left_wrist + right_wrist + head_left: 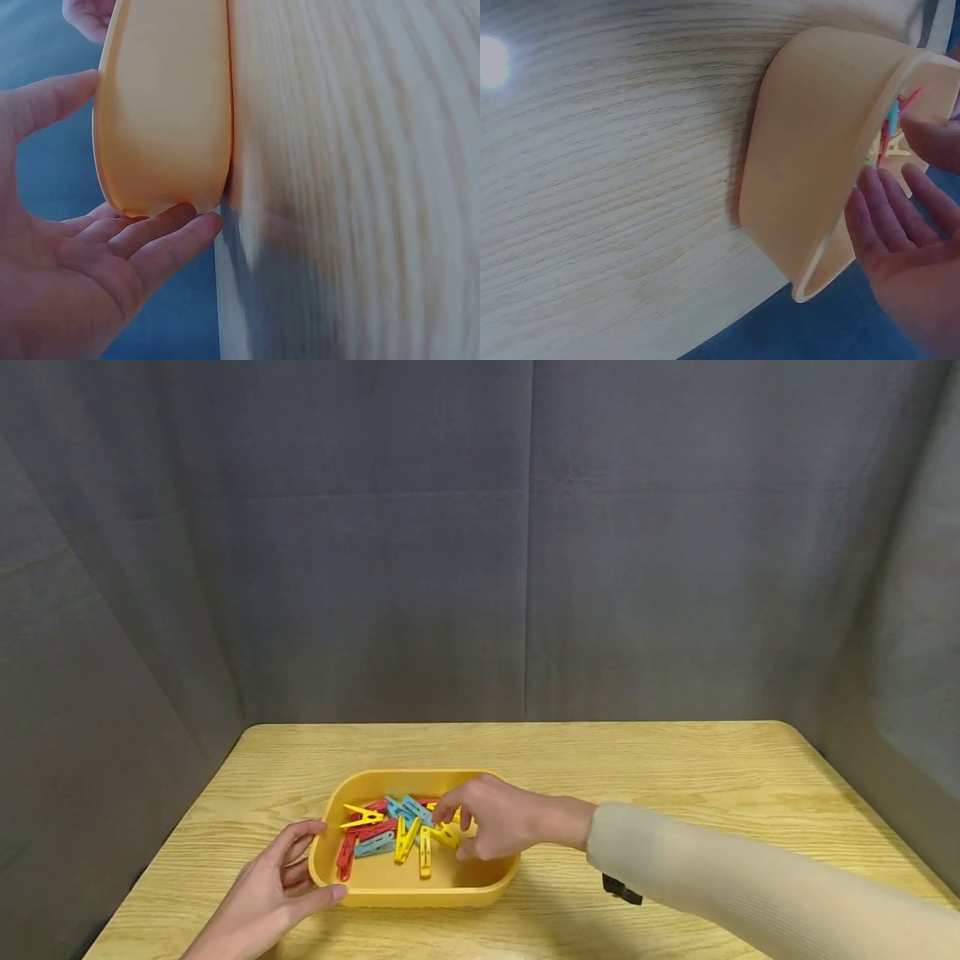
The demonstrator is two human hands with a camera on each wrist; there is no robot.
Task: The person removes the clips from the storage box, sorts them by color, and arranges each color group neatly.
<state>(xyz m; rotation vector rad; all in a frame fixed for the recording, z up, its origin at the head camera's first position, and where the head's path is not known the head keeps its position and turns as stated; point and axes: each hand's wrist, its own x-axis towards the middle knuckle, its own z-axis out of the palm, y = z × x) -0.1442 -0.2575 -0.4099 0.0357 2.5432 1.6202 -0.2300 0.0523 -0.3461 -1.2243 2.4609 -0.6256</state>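
Nearest, at 8 o'clock, one left hand (pixel 273 883) grips the end of one yellow tub (pixel 420 898), thumb and fingers spread round it. The tub sits toward the desk's (pixel 675 768) 7 o'clock, holding at least four yellow, three blue and three red clothespins (pixel 401 838). One right hand (pixel 498 818) dips in from 3 o'clock, fingers bent, released. Desk surface stretches toward 2 o'clock; past its far edge hangs a grey curtain (pixel 637 568).
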